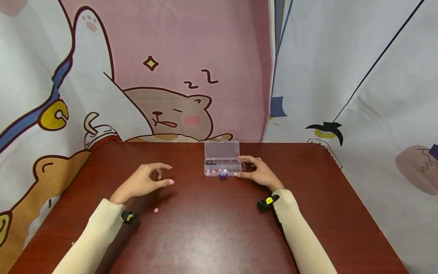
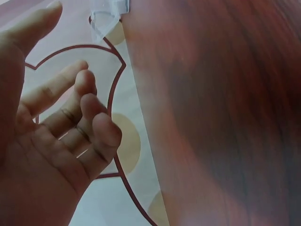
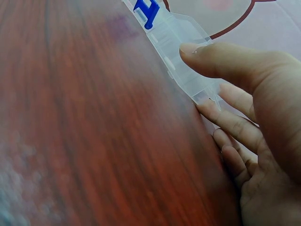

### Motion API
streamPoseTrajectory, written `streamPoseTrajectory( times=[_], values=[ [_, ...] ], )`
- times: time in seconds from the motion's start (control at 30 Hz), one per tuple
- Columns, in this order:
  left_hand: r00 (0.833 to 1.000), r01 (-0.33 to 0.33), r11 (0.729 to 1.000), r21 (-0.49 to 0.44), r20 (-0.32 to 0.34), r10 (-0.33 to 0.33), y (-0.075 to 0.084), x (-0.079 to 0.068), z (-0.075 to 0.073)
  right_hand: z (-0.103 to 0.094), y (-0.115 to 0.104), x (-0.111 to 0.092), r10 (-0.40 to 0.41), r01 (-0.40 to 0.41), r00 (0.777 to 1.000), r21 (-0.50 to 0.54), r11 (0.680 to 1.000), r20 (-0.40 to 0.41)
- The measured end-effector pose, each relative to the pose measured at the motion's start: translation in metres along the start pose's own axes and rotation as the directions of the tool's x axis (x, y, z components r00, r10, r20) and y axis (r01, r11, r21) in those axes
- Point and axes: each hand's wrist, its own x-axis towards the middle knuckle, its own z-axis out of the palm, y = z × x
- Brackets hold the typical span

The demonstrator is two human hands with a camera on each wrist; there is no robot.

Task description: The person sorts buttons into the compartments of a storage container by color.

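A clear plastic compartment box (image 1: 223,167) stands near the table's far edge with its lid (image 1: 222,149) raised. Small pink and pale round pieces lie in its front compartments, and dark pieces (image 1: 210,163) lie at the back left. A blue latch (image 1: 223,176) is on its front. My right hand (image 1: 257,171) holds the box's right end, thumb at the front and fingers behind. My left hand (image 1: 145,179) hovers over the table left of the box, holding nothing, its fingers loosely bent. A pink ring-shaped piece (image 1: 156,210) and a tiny dark piece (image 1: 166,202) lie on the table near it.
The reddish-brown wooden table (image 1: 205,236) ends just behind the box. Printed cartoon cloth (image 1: 219,45) hangs behind and along the sides. Both wrists wear black straps with small devices over cream sleeves.
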Motion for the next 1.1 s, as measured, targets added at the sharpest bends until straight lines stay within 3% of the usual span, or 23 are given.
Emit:
streamPoseTrajectory(
  times=[0.4, 0.7, 1.1],
  values=[
    [0.992, 0.040, 0.997, -0.067, 0.121, -0.032, -0.016, -0.024, -0.004, 0.003, 0.001, 0.000, -0.008, 0.008, 1.000, 0.002, 1.000, -0.008],
    [0.977, 0.026, 0.991, -0.129, 0.214, 0.002, -0.026, -0.036, -0.001, 0.003, 0.000, -0.001, 0.000, 0.000, 1.000, 0.009, 1.000, -0.009],
    [0.965, 0.016, 0.990, -0.140, 0.263, 0.021, -0.033, -0.050, 0.002, 0.003, 0.001, 0.001, -0.002, 0.003, 1.000, 0.009, 1.000, -0.012]
  ],
)
